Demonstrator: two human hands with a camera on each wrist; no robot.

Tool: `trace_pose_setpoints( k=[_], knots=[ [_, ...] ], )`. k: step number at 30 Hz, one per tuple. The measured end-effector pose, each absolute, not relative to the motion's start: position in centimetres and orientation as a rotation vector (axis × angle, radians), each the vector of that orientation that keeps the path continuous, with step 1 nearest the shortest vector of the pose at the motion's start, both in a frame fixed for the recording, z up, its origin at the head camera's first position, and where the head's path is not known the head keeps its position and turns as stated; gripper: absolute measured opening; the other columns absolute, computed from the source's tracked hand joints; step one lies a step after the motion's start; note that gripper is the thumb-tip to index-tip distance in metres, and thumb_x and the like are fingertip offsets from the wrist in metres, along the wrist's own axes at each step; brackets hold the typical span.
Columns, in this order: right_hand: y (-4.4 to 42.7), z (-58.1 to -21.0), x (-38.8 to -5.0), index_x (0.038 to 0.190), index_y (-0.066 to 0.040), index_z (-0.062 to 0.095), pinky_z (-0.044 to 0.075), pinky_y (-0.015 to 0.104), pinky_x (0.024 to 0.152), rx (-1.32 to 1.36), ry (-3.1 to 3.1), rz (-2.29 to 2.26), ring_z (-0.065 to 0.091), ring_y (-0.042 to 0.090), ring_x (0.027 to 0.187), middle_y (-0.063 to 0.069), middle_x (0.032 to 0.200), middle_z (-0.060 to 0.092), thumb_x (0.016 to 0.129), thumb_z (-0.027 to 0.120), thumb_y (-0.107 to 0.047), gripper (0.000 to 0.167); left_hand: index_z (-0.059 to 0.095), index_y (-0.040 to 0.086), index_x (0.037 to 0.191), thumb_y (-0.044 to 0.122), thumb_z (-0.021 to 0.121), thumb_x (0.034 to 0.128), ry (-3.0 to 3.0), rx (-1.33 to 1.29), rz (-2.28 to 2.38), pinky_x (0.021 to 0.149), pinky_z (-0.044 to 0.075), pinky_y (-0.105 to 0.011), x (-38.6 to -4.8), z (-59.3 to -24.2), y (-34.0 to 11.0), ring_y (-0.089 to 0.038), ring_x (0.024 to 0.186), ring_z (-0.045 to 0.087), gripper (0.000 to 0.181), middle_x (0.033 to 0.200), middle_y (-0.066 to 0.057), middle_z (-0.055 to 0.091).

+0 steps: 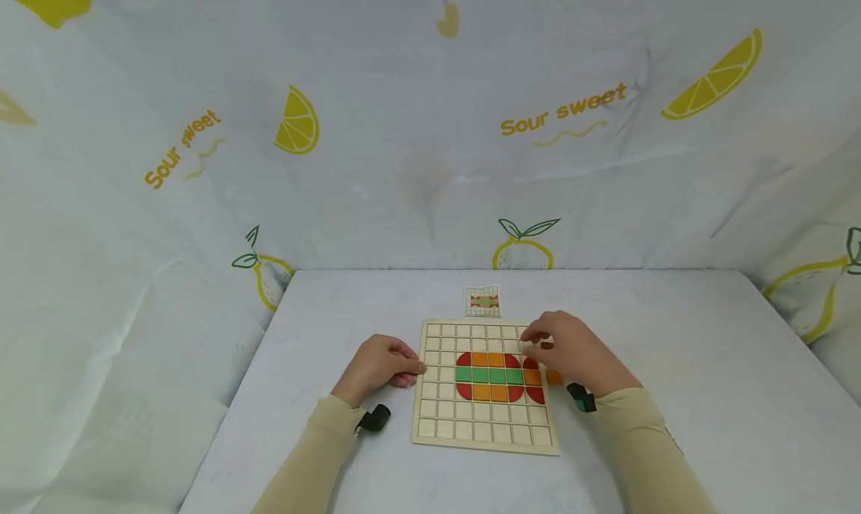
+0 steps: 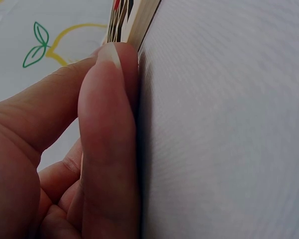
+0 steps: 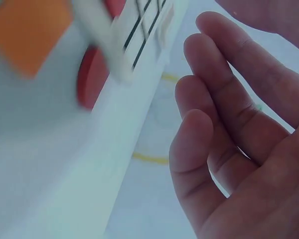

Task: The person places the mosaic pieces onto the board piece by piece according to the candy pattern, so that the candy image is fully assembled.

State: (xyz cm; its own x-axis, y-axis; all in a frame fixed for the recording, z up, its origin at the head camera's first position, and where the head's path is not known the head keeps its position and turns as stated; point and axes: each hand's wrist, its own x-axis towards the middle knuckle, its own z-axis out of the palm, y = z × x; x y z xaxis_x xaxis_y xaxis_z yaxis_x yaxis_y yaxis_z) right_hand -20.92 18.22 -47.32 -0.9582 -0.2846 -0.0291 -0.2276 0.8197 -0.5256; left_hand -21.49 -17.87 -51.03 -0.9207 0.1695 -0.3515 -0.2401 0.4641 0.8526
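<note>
A square wooden grid board (image 1: pixel 445 428) lies on the table, with red, orange and green tiles (image 1: pixel 480 375) set in its middle and right cells. At the board's left edge is my left hand (image 1: pixel 380 368), its thumb and forefinger pinching that edge; the left wrist view shows the thumb (image 2: pixel 107 109) close up. My right hand (image 1: pixel 572 350) hovers over the right edge with loosely bent fingers (image 3: pixel 189 144) and nothing visible in them. Beside the board, partly under this hand, are a loose orange tile (image 1: pixel 554 377) and a red rounded piece (image 3: pixel 92 79).
Just beyond the board's far edge lies a small pattern card (image 1: pixel 483 302) printed with a similar coloured design. A white cloth with lemon prints (image 1: pixel 430 200) hangs behind the white table (image 1: pixel 336 312). Dark wrist cameras (image 1: pixel 375 418) sit on both cuffs.
</note>
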Motion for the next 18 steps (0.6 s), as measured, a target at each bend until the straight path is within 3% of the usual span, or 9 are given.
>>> trace_pose_setpoints(
  k=[6,18],
  knots=[
    [21.2,-47.7,-21.3,0.11,-0.014,0.081,0.059,0.05,0.093,-0.289,2.915,-0.825,0.065,0.025,0.103,0.002,0.106,0.074,0.097,0.081,-0.025,0.017,0.078,0.009,0.097,0.023,0.095,0.0835,2.339,-0.054,1.439,0.064,0.063,-0.023,-21.5,-51.1,-18.0,-0.008,0.065,0.072,0.026,0.079,-0.002,0.079],
    [22.8,-48.8,-21.6,0.104,-0.011,0.081,0.059,0.046,0.088,-0.178,2.869,-0.803,0.064,0.025,0.096,0.005,0.101,0.074,0.095,0.083,-0.027,0.019,0.078,0.008,0.098,0.023,0.096,0.0831,2.339,-0.046,1.432,0.065,0.063,-0.023,-21.5,-51.2,-17.9,-0.008,0.066,0.072,0.028,0.079,-0.001,0.08]
  ],
)
